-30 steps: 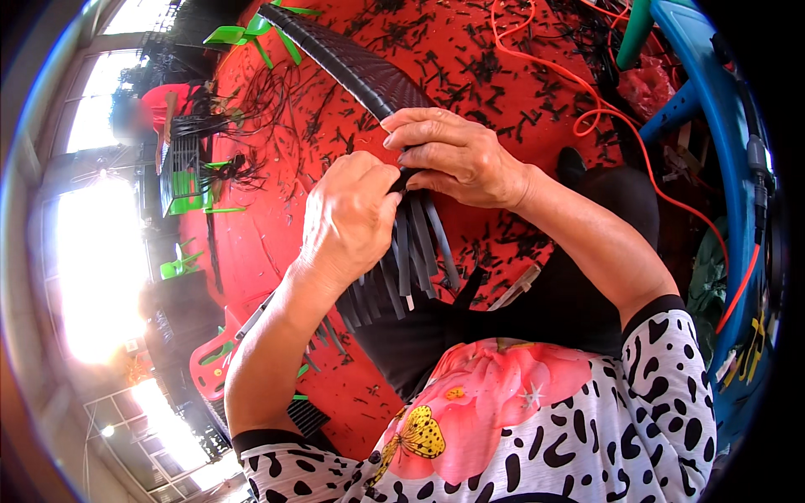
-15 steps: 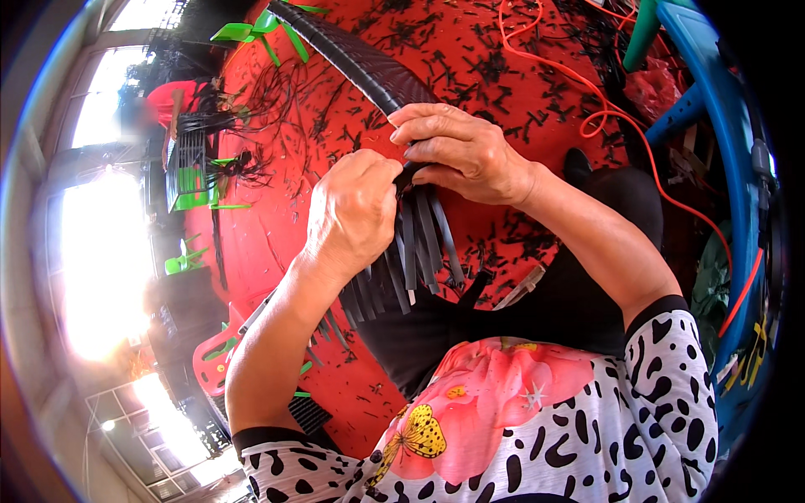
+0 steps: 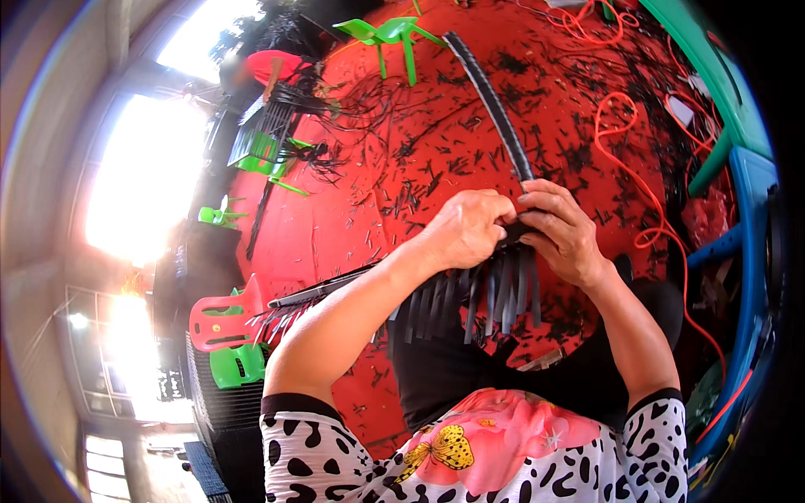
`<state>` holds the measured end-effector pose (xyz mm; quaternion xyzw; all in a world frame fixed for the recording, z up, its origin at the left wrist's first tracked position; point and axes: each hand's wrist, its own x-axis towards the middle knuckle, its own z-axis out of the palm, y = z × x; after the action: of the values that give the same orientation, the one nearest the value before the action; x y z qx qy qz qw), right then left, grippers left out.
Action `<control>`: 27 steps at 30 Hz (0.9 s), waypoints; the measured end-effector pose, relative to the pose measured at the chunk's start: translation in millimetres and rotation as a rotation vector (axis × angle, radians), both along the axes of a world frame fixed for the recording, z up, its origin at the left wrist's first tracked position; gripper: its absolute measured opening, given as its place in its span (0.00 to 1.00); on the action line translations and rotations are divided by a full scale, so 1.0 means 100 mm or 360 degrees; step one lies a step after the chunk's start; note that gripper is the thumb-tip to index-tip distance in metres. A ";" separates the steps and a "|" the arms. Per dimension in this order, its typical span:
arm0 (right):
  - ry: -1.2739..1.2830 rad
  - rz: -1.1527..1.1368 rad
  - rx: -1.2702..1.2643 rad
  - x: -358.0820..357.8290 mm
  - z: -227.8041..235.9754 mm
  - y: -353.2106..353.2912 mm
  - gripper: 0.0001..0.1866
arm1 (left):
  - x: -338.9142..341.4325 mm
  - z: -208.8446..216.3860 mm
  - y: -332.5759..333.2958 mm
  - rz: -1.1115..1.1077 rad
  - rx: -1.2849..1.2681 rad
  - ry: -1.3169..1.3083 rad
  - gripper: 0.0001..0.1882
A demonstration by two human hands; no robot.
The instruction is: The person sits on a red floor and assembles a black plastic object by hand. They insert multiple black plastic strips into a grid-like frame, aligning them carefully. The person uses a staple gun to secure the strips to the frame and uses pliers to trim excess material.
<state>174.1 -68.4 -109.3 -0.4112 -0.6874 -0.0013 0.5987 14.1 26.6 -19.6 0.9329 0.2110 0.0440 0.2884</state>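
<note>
A long black woven piece (image 3: 493, 113), seen nearly edge-on, runs from my hands up toward a green chair. Loose flat black strips (image 3: 506, 289) hang like a fringe from its near edge, over my lap. My left hand (image 3: 471, 228) is closed on that edge, fingers curled and thumb hidden. Close beside it, my right hand (image 3: 560, 228) pinches the same edge between thumb and fingers. What lies right between the fingertips is too small to make out. Behind my left forearm another stretch of black edging (image 3: 323, 287) with strips sticks out.
Black strip scraps litter the red floor (image 3: 360, 226). Green chairs (image 3: 394, 33) and a pink chair back (image 3: 226, 318) stand at the left and far side. An orange cord (image 3: 646, 180) winds along the right, near a blue stool (image 3: 750, 251) and a green one (image 3: 713, 75).
Both hands now appear farther right and lower, still gripping the edge. The woven piece has swung from a broad, left-leaning face to a narrow edge. The view itself has shifted.
</note>
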 end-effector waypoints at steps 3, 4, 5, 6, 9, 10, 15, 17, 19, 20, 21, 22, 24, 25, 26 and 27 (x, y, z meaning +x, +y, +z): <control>0.0022 -0.0026 -0.0021 -0.01 0.02 0.01 0.15 | 0.03 0.02 -0.10 0.0048 0.0208 0.0006 0.08; 0.0036 -0.0026 -0.0034 -0.02 0.01 0.02 0.15 | 0.02 -0.06 -0.09 0.0073 0.0272 -0.0054 0.08; 0.0051 -0.0025 -0.0046 -0.03 0.01 0.03 0.15 | 0.04 -0.05 -0.11 0.0112 0.0247 -0.0035 0.08; 0.0065 -0.0026 -0.0058 -0.05 0.02 0.03 0.15 | 0.05 -0.03 -0.12 0.0149 0.0222 -0.0016 0.07; 0.0087 -0.0058 -0.0106 -0.02 0.01 0.01 0.15 | 0.09 -0.16 -0.13 0.0144 0.0342 -0.0070 0.06; 0.0103 -0.0057 -0.0100 -0.04 0.02 0.03 0.15 | 0.07 -0.17 -0.11 0.0117 0.0351 -0.0084 0.07; 0.0101 -0.0016 -0.0260 -0.09 0.15 0.00 0.14 | 0.03 -0.04 -0.16 0.0328 0.0097 -0.0077 0.13; 0.0116 -0.0015 -0.0264 -0.12 0.19 0.00 0.14 | 0.02 -0.08 -0.17 0.0334 0.0123 -0.0077 0.22; 0.0112 -0.0017 -0.0287 -0.09 0.18 -0.01 0.14 | 0.02 -0.08 -0.20 0.0382 0.0082 -0.0155 0.24; 0.0115 -0.0020 -0.0296 -0.07 0.19 0.00 0.13 | 0.01 -0.05 -0.21 0.0404 0.0064 -0.0188 0.26; 0.0119 -0.0021 -0.0245 -0.05 0.18 0.02 0.13 | 0.03 -0.04 -0.23 0.0429 0.0070 -0.0121 0.29; 0.0129 -0.0027 -0.0244 -0.02 0.16 0.01 0.12 | 0.05 -0.10 -0.25 0.0460 0.0113 -0.0175 0.30; 0.0186 -0.0024 -0.0284 -0.04 0.15 0.04 0.12 | 0.00 -0.13 -0.21 0.0358 0.0149 -0.0275 0.32; 0.0201 -0.0035 -0.0309 -0.04 0.14 0.04 0.12 | 0.01 -0.07 -0.25 0.0375 0.0162 -0.0200 0.32; 0.0216 -0.0031 -0.0326 -0.04 0.13 0.04 0.12 | 0.01 -0.05 -0.25 0.0445 0.0071 -0.0122 0.33; 0.0210 -0.0041 -0.0349 -0.03 0.16 0.03 0.11 | 0.01 -0.03 -0.25 0.0432 0.0049 -0.0115 0.35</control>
<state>170.7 -65.2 -93.7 -0.4821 -0.6372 0.0931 0.5940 15.1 1.6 -23.1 0.8980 0.3240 0.1194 0.2727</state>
